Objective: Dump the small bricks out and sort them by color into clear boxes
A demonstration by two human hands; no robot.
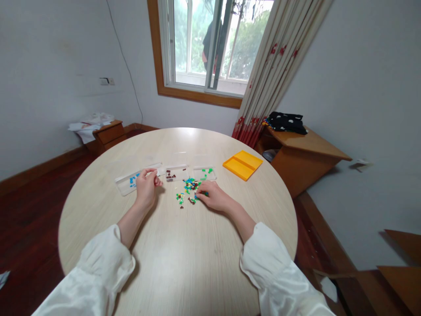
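Observation:
On the round table lies a loose pile of tiny coloured pieces in blue, green, brown and yellow. My right hand rests at the pile's right side, thumb and forefinger pinched at the pieces; what is between them is hidden. My left hand hovers with curled, pinched fingers by a clear tray holding blue pieces; I cannot make out anything in its fingertips. Behind the pile, one clear tray contains brown pieces, and another clear tray contains green ones.
A yellow two-compartment tray sits at the table's right rear. Faint clear lids lie behind the small trays. Beyond the table are a wooden cabinet with dark cloth on top, a curtain and a window.

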